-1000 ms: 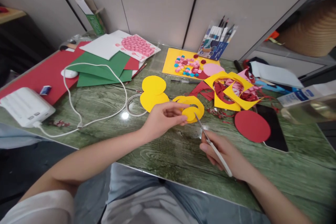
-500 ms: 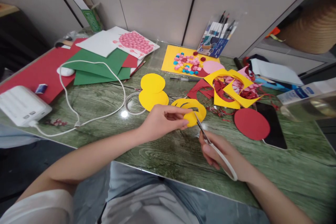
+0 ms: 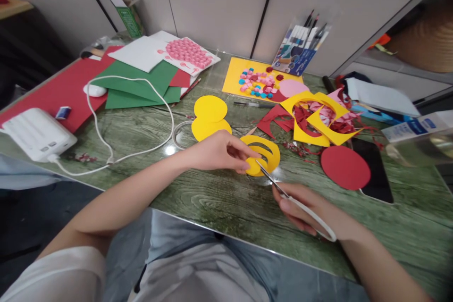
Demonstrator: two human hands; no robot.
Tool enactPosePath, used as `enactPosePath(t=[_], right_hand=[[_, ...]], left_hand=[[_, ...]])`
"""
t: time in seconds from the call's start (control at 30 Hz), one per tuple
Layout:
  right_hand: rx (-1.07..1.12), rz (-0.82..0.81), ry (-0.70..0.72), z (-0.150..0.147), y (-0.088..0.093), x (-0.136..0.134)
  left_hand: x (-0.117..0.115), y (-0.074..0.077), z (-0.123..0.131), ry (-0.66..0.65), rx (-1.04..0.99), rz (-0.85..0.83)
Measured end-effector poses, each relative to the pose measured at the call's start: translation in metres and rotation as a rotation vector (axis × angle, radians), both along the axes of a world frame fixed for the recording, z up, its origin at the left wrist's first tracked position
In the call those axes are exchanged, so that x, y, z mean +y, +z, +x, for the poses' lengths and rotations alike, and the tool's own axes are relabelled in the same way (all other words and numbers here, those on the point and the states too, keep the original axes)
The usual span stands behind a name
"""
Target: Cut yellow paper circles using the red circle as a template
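Note:
Between its thumb and fingers, my left hand (image 3: 221, 152) pinches yellow paper (image 3: 255, 166) cut in a spiral, whose curved strip (image 3: 273, 153) hangs out behind. My right hand (image 3: 304, 207) is closed around the white handles of scissors (image 3: 271, 179). Their blades point up and left and meet the edge of the yellow paper close to my left fingertips. Beyond my left hand lie two overlapping yellow paper circles (image 3: 211, 109). To the right, a red paper circle (image 3: 345, 167) rests partly on a black phone (image 3: 377, 170).
Yellow and red paper offcuts (image 3: 318, 118) are heaped on the right. Pompoms (image 3: 258, 82) sit on a yellow sheet (image 3: 231, 75) at the back. On the left are green sheets (image 3: 138, 92), a white charger (image 3: 38, 134) and its looped cable (image 3: 170, 134).
The scissors' blades have swung flatter and closer together, and my right hand has shifted slightly right. The yellow paper has turned in my left hand. The whole view has shifted a little.

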State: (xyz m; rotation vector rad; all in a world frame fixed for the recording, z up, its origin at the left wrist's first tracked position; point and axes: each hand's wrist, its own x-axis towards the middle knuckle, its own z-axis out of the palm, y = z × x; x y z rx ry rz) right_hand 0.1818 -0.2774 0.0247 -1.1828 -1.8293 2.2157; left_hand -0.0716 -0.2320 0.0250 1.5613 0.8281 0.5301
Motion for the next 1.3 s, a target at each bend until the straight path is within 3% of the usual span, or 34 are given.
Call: enactPosePath(t=[0.13,0.33,0.43,0.6,0.77,0.97,1.3], right_hand=[[-0.028,-0.069,0.062,0.0,0.004,0.002],[-0.017,-0.136,0.127,0.007,-0.006,0.003],[-0.039,-0.046,0.041,0.006,-0.008,0.002],[-0.087,0.176,-0.151,-0.005,-0.007,-0.002],[-0.136,0.318,-0.182,-0.012,-0.007,-0.004],[-0.079,0.24,-0.191,-0.011,-0.006,-0.006],[0.005,0.122,-0.166,-0.009,-0.002,-0.007]], left_hand=[[0.003,0.0,-0.005,-0.123,0.049,-0.009],[0.006,0.002,-0.007,-0.249,0.073,-0.062],[0.003,-0.002,0.0,-0.087,0.014,-0.048],[-0.011,-0.008,0.021,0.345,-0.212,-0.119],[-0.023,-0.008,0.032,0.545,-0.353,-0.179],[-0.027,-0.009,0.034,0.602,-0.303,-0.122],[-0.026,-0.008,0.031,0.487,-0.229,-0.148]])
